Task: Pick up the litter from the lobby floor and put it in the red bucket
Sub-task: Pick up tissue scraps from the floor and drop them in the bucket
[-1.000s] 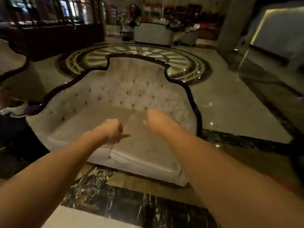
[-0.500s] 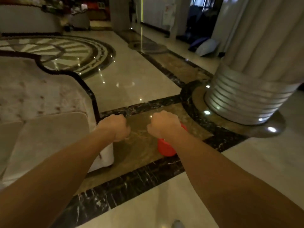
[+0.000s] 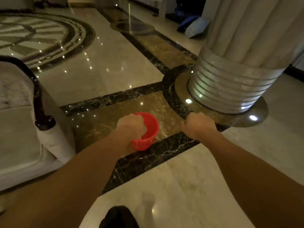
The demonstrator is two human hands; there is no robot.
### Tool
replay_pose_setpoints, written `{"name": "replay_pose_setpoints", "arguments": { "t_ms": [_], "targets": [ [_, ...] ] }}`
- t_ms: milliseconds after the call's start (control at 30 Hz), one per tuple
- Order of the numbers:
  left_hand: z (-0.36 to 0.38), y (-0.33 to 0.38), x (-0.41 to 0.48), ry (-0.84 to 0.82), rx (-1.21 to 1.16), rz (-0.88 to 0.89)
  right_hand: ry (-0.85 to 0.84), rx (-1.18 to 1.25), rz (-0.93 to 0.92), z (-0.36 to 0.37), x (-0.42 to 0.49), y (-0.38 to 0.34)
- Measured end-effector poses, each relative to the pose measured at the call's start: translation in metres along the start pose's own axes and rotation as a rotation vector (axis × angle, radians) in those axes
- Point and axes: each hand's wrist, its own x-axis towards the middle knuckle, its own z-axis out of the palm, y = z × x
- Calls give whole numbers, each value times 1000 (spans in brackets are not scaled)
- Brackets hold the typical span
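Observation:
A small red bucket (image 3: 150,129) stands upright on the brown marble strip of the lobby floor, and what shows of its inside looks bare. My left hand (image 3: 131,127) is a closed fist held out in front of the bucket's left rim, covering part of it. My right hand (image 3: 199,125) is also a closed fist, to the right of the bucket and apart from it. Nothing shows in either fist. No litter is visible on the floor around the bucket.
A white tufted sofa (image 3: 19,132) with a dark curved arm fills the left side. A fluted column (image 3: 230,79) rises from a round base at right. A blue and white bag (image 3: 194,27) lies behind it. My dark shoe (image 3: 118,218) shows at the bottom edge.
My view has swung right from the sofa to the floor by the column. The bucket, earlier half hidden under my right fist, now sits under my left fist. Both fists stay closed.

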Motion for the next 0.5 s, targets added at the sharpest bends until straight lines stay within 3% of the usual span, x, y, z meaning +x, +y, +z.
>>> {"name": "replay_pose_setpoints", "arguments": {
  "t_ms": [267, 500],
  "targets": [
    [35, -20, 166, -91, -3, -128, -51, 84, -43, 75, 168, -22],
    [79, -70, 306, -186, -126, -243, -214, 89, -57, 143, 319, -52]
  ]
}}
